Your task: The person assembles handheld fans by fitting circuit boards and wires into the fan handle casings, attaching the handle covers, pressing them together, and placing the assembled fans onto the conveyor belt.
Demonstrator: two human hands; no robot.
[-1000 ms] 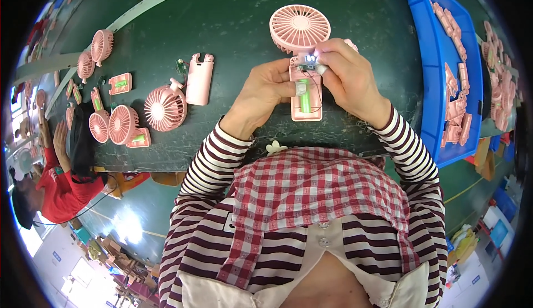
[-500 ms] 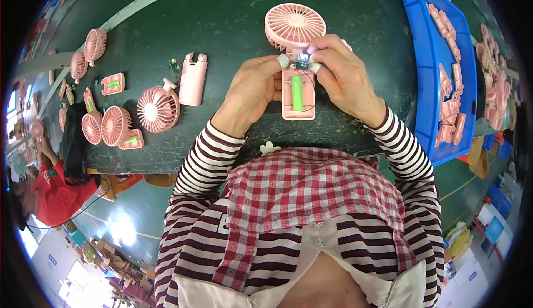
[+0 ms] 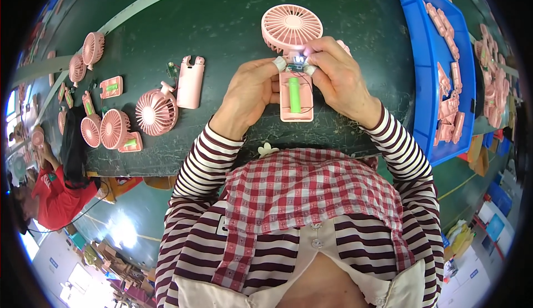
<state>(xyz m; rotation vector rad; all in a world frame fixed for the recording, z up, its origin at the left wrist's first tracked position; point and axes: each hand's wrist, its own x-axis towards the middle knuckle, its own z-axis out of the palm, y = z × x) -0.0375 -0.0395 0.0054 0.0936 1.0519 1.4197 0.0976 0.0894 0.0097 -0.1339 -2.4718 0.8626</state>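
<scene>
A pink handheld fan lies before me, its round head (image 3: 292, 26) away from me and its opened handle shell (image 3: 297, 116) toward me. Inside the shell sits a green battery cell (image 3: 294, 95), with thin wires beside it. Between head and shell, a small circuit board (image 3: 298, 61) shows a lit white display. My left hand (image 3: 251, 89) closes its thumb and fingers on the left side of the fan's neck; its thumb tip is wrapped in white tape. My right hand (image 3: 340, 77), also taped at the thumb, pinches the circuit board from the right.
To the left lie a pink handle cover (image 3: 191, 83), a fan with a loose board (image 3: 156, 108) and several more fans (image 3: 115, 129) with opened handles. A blue bin (image 3: 423, 86) of pink shells stands at the right. A person in red (image 3: 58, 197) sits far left.
The fan and both hands sit very slightly further left in the picture, as does the bench. My grip looks the same, and the display stays lit.
</scene>
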